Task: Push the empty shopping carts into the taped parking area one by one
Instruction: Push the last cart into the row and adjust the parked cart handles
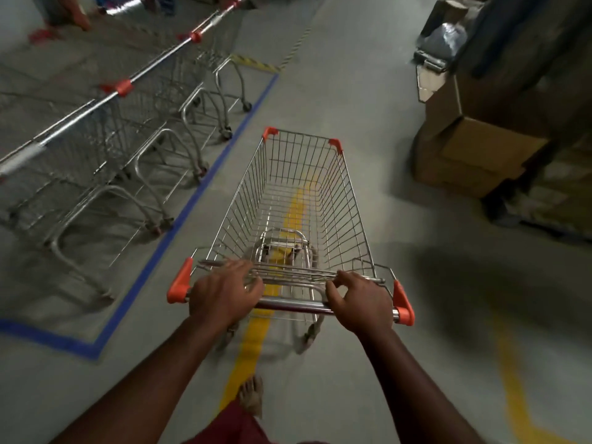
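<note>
The empty cart [294,200] is held by its handle bar [291,305], the basket stretching ahead of both hands. The left hand [224,291] and right hand [360,302] are each closed over the bar. The cart stands on the yellow line [253,334], right of the blue tape [179,216] around the parked carts [128,139].

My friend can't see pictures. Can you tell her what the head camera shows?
Two hands, left and right, grip the handle of an empty cart on a grey floor. To its left, parked carts stand in a row inside blue tape. Boxes sit on the right.
</note>
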